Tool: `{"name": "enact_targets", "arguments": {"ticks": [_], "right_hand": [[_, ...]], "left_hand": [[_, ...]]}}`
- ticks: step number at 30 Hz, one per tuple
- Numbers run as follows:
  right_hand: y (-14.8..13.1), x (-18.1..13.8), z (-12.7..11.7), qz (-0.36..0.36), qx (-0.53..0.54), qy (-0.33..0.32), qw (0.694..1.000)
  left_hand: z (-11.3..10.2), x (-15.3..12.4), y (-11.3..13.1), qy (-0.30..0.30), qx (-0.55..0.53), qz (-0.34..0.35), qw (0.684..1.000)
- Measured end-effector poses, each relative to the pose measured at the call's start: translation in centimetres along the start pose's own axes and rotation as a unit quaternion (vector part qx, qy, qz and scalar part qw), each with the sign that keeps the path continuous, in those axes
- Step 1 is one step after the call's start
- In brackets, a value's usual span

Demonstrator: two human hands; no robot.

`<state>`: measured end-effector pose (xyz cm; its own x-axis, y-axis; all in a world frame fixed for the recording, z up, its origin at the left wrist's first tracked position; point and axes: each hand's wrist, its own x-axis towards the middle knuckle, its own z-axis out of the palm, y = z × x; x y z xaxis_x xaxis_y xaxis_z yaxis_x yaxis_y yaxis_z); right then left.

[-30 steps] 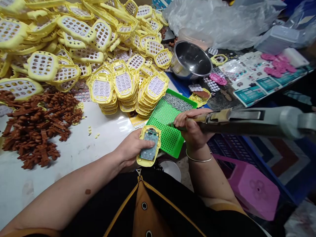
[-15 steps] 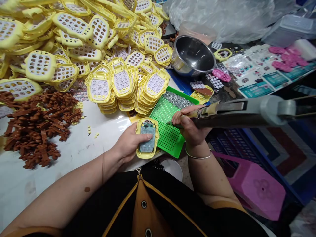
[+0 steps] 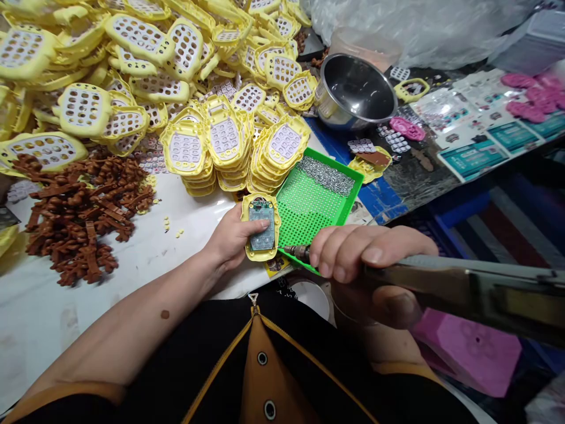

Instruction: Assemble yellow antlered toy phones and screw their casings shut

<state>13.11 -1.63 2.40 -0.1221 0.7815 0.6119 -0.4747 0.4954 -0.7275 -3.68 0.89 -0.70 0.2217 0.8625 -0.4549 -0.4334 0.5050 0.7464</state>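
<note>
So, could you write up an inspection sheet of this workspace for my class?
Surface: white smooth tabletop, faintly smudged.
Things in hand: yellow rounded plastic shell holding a grey rectangular board; long grey-and-dark tool with slim metal tip.
Clutter: heap of yellow plastic casings; pile of brown plastic parts; green perforated plastic tray with silvery pieces; round shiny metal bowl.
Hands: left hand grips the shell's left side; right hand grips the tool, tip near the shell's lower right.
Cables: apparently thin wires at the board's top edge.
Surroundings: cloudy plastic sheeting; pink plastic object.
</note>
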Motion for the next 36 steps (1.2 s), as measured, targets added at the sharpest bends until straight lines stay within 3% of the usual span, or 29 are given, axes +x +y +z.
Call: {"name": "enact_targets", "arguments": {"ticks": [10, 30, 33, 36], "right_hand": [[0.7, -0.4, 0.3, 0.010, 0.002, 0.019, 1.000], [0.8, 1.1, 0.5, 0.008, 0.010, -0.087, 0.996], [-0.1, 0.6, 0.4, -0.007, -0.030, -0.037, 0.999], [-1.4, -0.4, 0.4, -0.055, -0.097, 0.079, 0.991]], "left_hand": [[-0.1, 0.0, -0.1, 0.000, 0.001, 0.001, 1.000], [0.0, 0.3, 0.1, -0.007, -0.023, -0.027, 0.999], [-0.2, 0.1, 0.0, -0.012, -0.025, -0.023, 0.999], [-0.7, -0.7, 0.0, -0.013, -0.035, -0.027, 0.999]]}}
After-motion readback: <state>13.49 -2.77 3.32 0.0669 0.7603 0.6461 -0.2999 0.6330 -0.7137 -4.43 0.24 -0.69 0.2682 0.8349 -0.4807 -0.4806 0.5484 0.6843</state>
